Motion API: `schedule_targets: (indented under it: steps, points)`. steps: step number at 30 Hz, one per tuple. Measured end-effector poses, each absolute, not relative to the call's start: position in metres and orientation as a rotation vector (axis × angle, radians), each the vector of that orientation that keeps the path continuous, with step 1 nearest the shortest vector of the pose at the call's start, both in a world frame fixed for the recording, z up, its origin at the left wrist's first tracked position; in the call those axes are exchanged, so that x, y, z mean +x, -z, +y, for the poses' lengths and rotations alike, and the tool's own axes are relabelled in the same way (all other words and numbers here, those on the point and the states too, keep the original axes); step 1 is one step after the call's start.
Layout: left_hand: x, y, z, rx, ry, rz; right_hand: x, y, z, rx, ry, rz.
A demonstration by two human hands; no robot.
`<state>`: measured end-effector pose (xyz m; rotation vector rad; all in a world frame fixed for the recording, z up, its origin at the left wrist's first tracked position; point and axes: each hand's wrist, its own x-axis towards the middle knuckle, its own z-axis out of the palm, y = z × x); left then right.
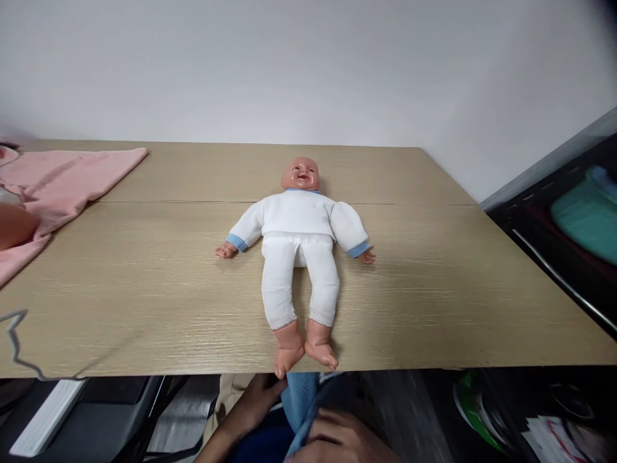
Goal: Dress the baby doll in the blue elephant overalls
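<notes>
Below the table's front edge, in my lap, is a piece of blue fleecy cloth. My left hand is closed at the cloth's upper left edge, its fingertips partly hidden. Lower down, my right hand has curled fingers closed over the same cloth. A baby doll lies on its back on the table in front of me, head toward the wall and bare feet at the near edge. It wears a white top and white trousers, with blue cuffs and collar. Neither hand touches the doll.
The wooden table reaches back to a white wall. On its left lies a pink cloth with part of another doll on it. A bent grey wire crosses the front left edge. At right, a teal item rests on something black.
</notes>
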<state>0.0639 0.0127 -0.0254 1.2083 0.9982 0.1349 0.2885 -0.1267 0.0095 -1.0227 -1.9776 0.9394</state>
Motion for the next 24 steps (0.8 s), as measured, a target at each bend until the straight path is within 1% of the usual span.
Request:
schedule_targets:
  steps: [2,4,5,6,7,9,12,14,16,18,20,24]
  points:
    - [0.069,0.019,0.012,1.280,-0.121,0.977,0.308,-0.007,-0.138,-1.038,-1.039,-1.936]
    - [0.067,0.010,0.008,1.373,-0.071,0.963,0.332,0.002,-0.152,-1.193,-1.109,-1.760]
    - [0.063,0.004,0.006,1.427,-0.039,0.976,0.343,0.009,-0.158,-1.325,-1.075,-1.646]
    - [0.056,-0.003,0.003,1.492,-0.003,1.007,0.351,0.016,-0.163,-1.567,-0.974,-1.496]
    - [0.047,-0.010,0.000,1.566,0.049,1.055,0.357,0.023,-0.165,-1.783,-0.885,-1.412]
    - [0.025,-0.025,-0.004,1.725,0.207,1.180,0.360,0.036,-0.164,-2.076,-0.713,-1.322]
    - [-0.008,-0.040,0.003,1.895,0.577,1.271,0.350,0.046,-0.151,-2.153,-0.706,-1.480]
    - [-0.019,-0.046,0.015,2.016,0.656,1.322,0.342,0.044,-0.142,-2.128,-0.762,-1.593]
    - [-0.016,-0.051,0.030,2.110,0.583,1.341,0.337,0.039,-0.135,-2.130,-0.800,-1.639]
    - [0.001,-0.059,0.042,2.100,0.399,1.231,0.335,0.030,-0.132,-2.136,-0.824,-1.654]
    - [0.027,-0.070,0.048,1.985,0.233,0.982,0.335,0.018,-0.133,-2.127,-0.829,-1.668]
    - [0.074,-0.095,0.042,1.872,0.148,0.389,0.326,-0.018,-0.140,-1.965,-0.889,-1.678]
